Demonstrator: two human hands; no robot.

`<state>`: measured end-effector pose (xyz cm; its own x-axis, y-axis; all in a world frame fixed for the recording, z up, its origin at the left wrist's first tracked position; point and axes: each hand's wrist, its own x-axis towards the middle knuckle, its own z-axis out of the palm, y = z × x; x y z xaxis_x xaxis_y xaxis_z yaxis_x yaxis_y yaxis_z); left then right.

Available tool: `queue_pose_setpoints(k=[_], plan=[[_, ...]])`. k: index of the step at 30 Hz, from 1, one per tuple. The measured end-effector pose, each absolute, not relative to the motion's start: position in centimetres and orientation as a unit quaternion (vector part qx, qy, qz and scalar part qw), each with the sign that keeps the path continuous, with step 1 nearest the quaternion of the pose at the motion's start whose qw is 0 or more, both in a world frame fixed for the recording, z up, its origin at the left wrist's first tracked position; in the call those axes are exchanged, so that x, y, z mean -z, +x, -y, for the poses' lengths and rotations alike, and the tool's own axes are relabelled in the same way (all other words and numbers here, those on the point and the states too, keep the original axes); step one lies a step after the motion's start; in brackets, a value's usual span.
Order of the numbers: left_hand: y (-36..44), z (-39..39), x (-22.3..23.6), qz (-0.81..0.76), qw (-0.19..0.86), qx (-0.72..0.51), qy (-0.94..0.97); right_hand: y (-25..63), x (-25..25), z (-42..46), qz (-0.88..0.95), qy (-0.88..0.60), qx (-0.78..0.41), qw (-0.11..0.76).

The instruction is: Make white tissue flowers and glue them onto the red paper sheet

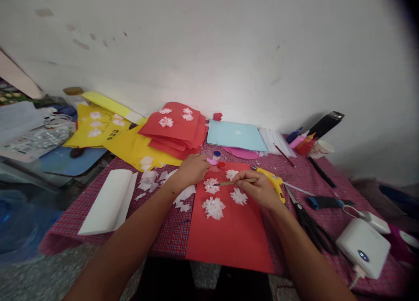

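A red paper sheet lies before me with several white crumpled-paper flowers on it. My right hand is closed around a thin paintbrush with a wooden handle. The brush tip touches or hovers just over the upper-left flower; I cannot tell which. My left hand rests at the sheet's upper left edge, fingers laid out toward a small palette with blue, pink and red paint. Its fingertips are partly hidden.
White paper scraps and a folded white sheet lie left. Behind are red sheets with flowers, yellow paper and a light blue sheet. To the right are a yellow glue gun, black scissors and a white device.
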<state>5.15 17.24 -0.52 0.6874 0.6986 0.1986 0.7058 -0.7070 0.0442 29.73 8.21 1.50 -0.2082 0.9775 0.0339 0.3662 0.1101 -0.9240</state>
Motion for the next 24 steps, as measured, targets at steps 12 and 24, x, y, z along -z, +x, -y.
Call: queue_pose_setpoints(k=[12,24], plan=[[5.1,-17.3,0.6,0.385,0.012,0.103,-0.917,29.8,-1.4,-8.2,0.659,-0.514,-0.427,0.345],[5.1,-17.3,0.4,0.382,-0.005,0.107,-0.918,29.9,-0.4,-9.5,0.609,-0.581,-0.284,0.459]])
